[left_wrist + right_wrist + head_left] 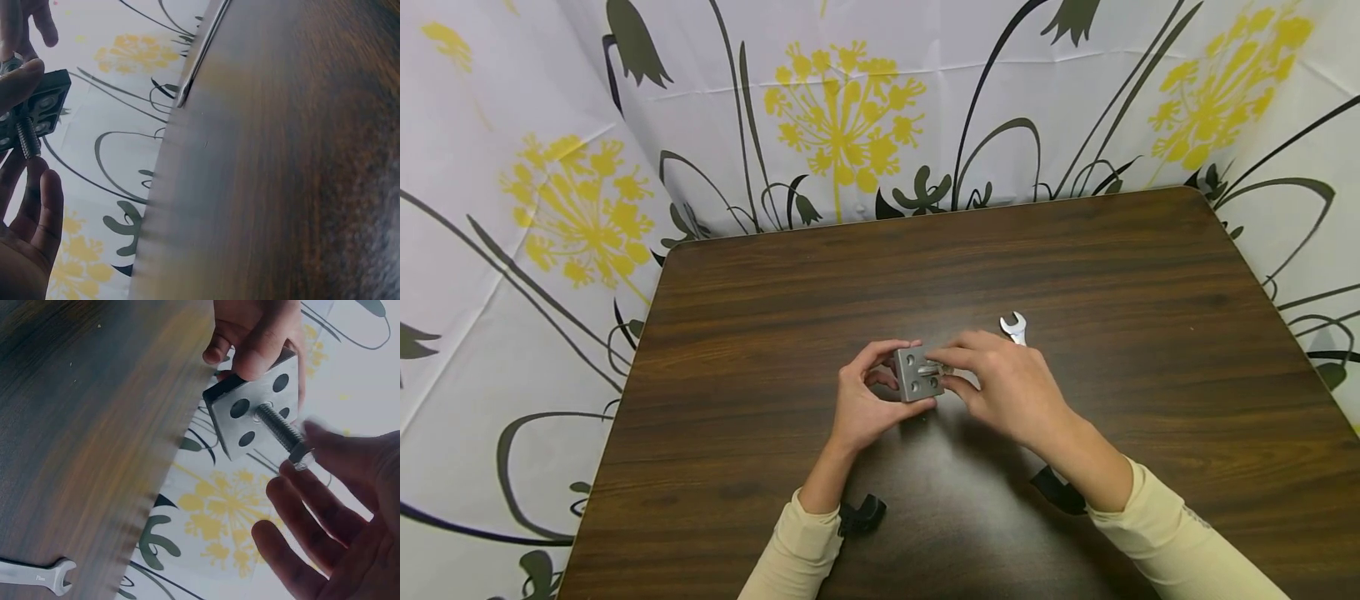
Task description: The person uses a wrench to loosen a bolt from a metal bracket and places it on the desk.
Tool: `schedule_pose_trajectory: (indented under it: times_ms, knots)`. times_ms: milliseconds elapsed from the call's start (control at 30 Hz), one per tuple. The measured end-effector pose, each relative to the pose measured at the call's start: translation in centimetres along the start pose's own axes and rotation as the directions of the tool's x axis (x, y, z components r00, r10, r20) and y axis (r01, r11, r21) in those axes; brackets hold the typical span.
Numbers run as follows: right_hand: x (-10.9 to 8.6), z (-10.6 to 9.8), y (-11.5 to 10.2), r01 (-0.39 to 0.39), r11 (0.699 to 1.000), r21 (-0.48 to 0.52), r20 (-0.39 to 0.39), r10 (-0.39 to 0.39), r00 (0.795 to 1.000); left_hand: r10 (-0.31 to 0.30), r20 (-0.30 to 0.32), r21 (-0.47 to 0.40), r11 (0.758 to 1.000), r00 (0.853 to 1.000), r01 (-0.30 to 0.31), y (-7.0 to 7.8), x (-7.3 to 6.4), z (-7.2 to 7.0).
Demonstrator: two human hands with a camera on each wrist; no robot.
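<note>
A square grey metal block (pixel 918 374) with several round holes is held up above the table, its edges gripped between the thumb and fingers of my left hand (pixel 868 400). Through its middle runs a threaded bolt (pixel 279 430), its hex-shaped end standing out on the right-hand side. The thumb and fingertips of my right hand (pixel 1011 387) are around that end of the bolt; the thumb is blurred in the right wrist view. On the block's other face, more thread (pixel 28 139) pokes out close to my left fingertips.
An open-end wrench (pixel 1014 327) lies on the brown wood-grain table (pixel 760 333), just beyond my right hand and partly hidden by it. A white curtain with flower prints (pixel 850 117) hangs behind the table. Black straps (pixel 862 515) are at both wrists.
</note>
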State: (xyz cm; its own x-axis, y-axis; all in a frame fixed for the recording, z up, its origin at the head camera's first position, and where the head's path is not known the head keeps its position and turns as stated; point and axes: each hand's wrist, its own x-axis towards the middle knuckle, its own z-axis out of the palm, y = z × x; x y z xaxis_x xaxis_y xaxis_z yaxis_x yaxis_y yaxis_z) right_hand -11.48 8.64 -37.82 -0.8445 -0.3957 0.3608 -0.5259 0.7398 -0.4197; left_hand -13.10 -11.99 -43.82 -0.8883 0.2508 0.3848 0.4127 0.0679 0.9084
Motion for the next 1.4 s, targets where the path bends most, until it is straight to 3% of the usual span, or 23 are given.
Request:
schedule_pose_trajectory:
  times_ms: [233,467,700,933,1133,1333,1400]
  knots:
    - [0.05,0.03,-0.09,-0.105,0.994,-0.013,-0.005,0.105,0.995,0.006,-0.009,0.005,1.000,1.000,-0.006,0.15,-0.02,-0.01]
    - [-0.03,-0.05,0.00,-0.028,1.000,0.008,-0.007,0.028,1.000,-0.001,-0.006,-0.007,1.000,1.000,0.001,0.17,-0.03,-0.01]
    - [0.00,0.00,-0.13,-0.099,0.995,0.000,-0.005,0.099,0.995,0.005,-0.004,-0.015,1.000,1.000,-0.005,0.16,0.02,-0.03]
    - [-0.02,-0.03,-0.29,-0.008,1.000,-0.005,0.003,0.008,1.000,-0.003,-0.002,-0.016,1.000,1.000,0.002,0.02,-0.05,-0.08]
    - [0.11,-0.01,-0.46,-0.076,0.997,-0.023,0.006,0.076,0.997,0.001,-0.004,-0.012,1.000,1.000,-0.001,0.20,-0.03,-0.13]
    - [0.05,-0.05,-0.23,0.003,1.000,0.004,0.006,-0.003,1.000,0.001,-0.001,-0.020,1.000,1.000,-0.001,0.11,0.03,-0.10]
    - [0.03,-0.02,-0.15,-0.010,1.000,0.002,-0.003,0.010,1.000,0.001,0.001,-0.022,1.000,1.000,-0.001,0.04,0.05,-0.07]
